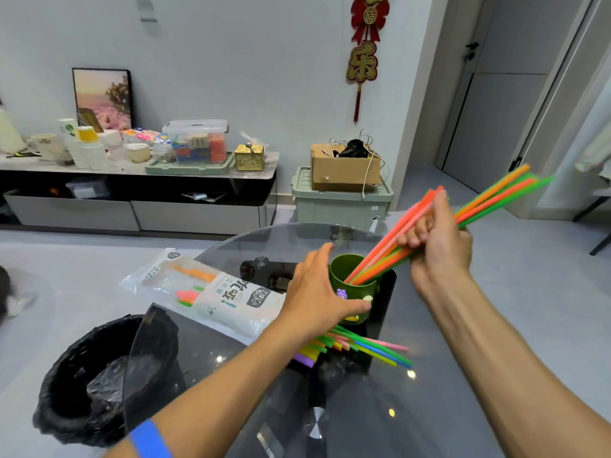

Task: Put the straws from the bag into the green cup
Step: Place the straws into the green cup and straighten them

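under left hand (317, 292), bag (211, 292) mouth hidden.

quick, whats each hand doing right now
Left hand: open, fingers around the green cup, steadying it.
Right hand: gripping a bundle of straws, lower ends in the cup.

Bright, even indoor light, soft and nearly shadowless, small white glare spots on the round glass tabletop (410, 375) at lower centre, motion blur on the fanned orange and green straws (496, 196) at right, wide-angle bending of the grey door frame (562, 61) at upper right.
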